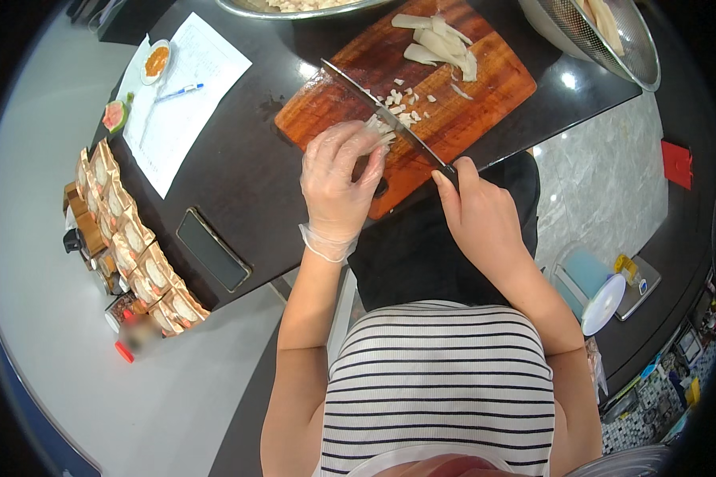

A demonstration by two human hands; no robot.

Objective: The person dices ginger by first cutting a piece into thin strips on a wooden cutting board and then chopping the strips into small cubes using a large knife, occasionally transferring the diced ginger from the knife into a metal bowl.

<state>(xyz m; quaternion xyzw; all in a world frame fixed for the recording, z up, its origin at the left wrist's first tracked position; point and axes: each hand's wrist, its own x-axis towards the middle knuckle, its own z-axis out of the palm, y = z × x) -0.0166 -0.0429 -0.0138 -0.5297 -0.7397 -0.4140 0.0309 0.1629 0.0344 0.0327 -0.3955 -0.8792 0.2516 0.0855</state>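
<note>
My right hand (480, 214) grips the black handle of a kitchen knife (403, 126), whose blade lies slantwise over the wooden cutting board (483, 113). In a clear plastic glove, my left hand (340, 173) holds pale vegetable strips (385, 132) on the board, fingertips close to the blade. Small diced pieces (401, 100) are scattered on the blade's far side. Toward the board's far end lies a heap of larger pale slices (441, 45). What kind of vegetable it is cannot be told.
A metal bowl of pale diced pieces (310, 7) stands at the far edge, a mesh strainer (617, 45) at the far right. Left are a phone (213, 249), paper (185, 101) with a pen (180, 92), a small orange-filled dish (156, 61), cut fruit (115, 115) and several brown packets (134, 232).
</note>
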